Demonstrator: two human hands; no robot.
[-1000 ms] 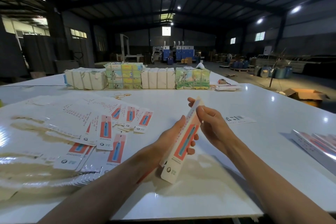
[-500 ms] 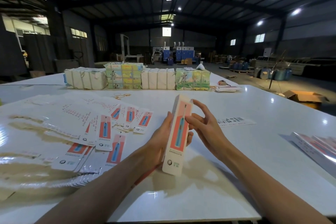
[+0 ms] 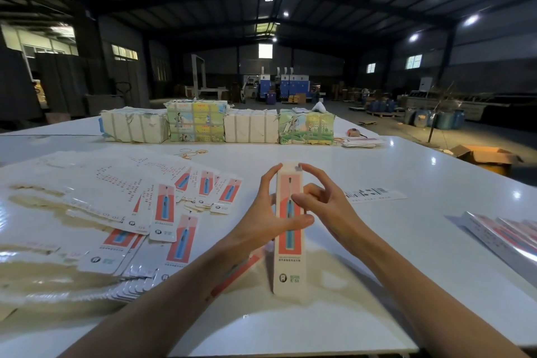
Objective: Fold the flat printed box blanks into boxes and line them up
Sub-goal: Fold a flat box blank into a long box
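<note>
The box (image 3: 289,270) stands upright between the two hands, its long axis vertical, with the printed face toward the camera and the logo end down. The left hand (image 3: 261,221) grips its middle with the thumb across the front. The right hand (image 3: 328,206) pinches its upper end. Flat blanks (image 3: 162,212) lie left of the left hand.

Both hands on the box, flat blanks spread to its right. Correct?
No. The head view shows the blanks spread to the left of the box, not its right. The left hand and right hand are both on it.
</note>
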